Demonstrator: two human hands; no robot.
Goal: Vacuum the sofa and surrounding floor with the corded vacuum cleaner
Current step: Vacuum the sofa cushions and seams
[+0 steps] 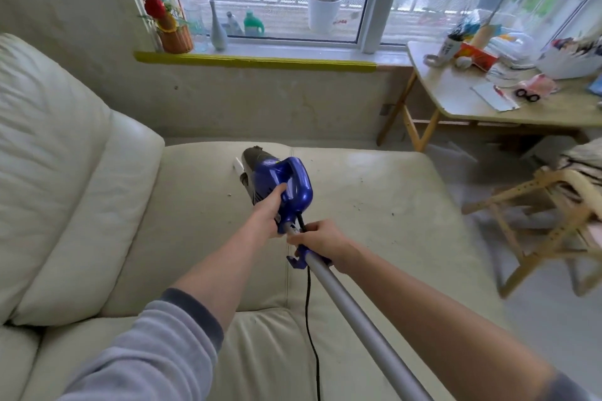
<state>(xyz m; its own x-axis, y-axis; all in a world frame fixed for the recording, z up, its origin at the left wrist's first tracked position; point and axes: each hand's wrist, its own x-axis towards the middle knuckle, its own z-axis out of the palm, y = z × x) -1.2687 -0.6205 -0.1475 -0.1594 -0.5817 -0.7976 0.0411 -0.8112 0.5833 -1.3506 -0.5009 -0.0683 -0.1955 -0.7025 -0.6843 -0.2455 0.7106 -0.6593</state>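
Daylight comes in through a wide window (260,0) with a yellow-edged sill (254,62). Cluttered wooden table (456,98) on the right, some wooden chair, I think (537,221), on pale floor (537,319).

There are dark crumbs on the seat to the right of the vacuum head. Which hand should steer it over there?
Probably the left hand: it grips the blue vacuum body nearest the nozzle. The right hand holds the grey tube further back and can pivot it towards the crumbs.

Both hands — vac (280,182) on sofa (342,205)
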